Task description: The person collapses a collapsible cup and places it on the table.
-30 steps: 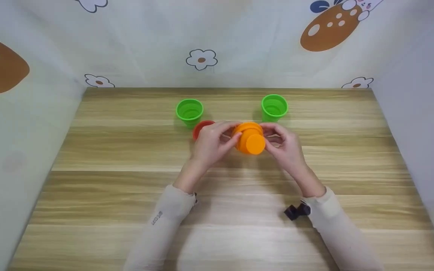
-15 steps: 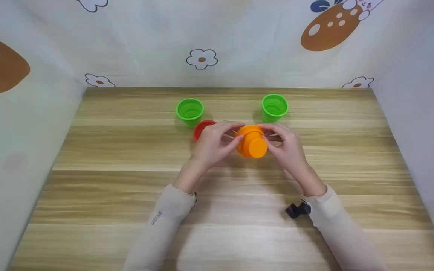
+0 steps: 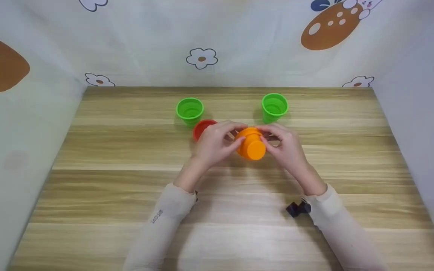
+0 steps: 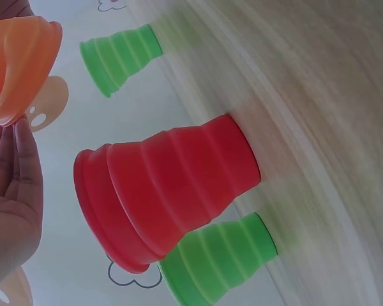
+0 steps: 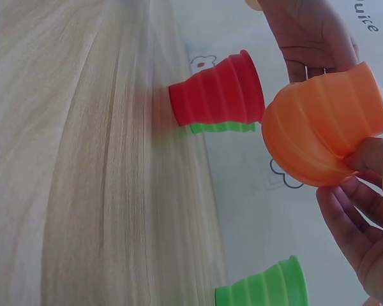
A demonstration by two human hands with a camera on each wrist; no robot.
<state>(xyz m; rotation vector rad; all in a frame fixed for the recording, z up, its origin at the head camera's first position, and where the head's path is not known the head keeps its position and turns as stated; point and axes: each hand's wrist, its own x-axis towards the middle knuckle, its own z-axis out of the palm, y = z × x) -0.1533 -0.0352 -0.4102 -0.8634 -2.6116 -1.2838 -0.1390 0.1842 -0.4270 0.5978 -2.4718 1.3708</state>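
An orange ribbed cup (image 3: 255,149) is held above the table between both hands, its round base tipped toward the head camera. In the right wrist view its wall is bent and partly folded near the rim. My left hand (image 3: 214,146) pinches it from the left, thumb on the near wall and fingers by the rim. The right hand (image 3: 286,146) grips the other side in the same way. Behind the left hand stands a red ribbed cup (image 4: 172,185), upright on the table and partly hidden in the head view.
Two green ribbed cups stand upright farther back: the left green cup (image 3: 190,110) just behind the red one, the right green cup (image 3: 274,107) behind the right hand. A patterned cloth wall (image 3: 149,45) rises at the table's back edge. Black gear (image 3: 298,209) sits at the right wrist.
The orange cup has come slightly nearer the person, and its tilt has shifted a little. Both hands keep their hold on it. The red and green cups have stayed in place.
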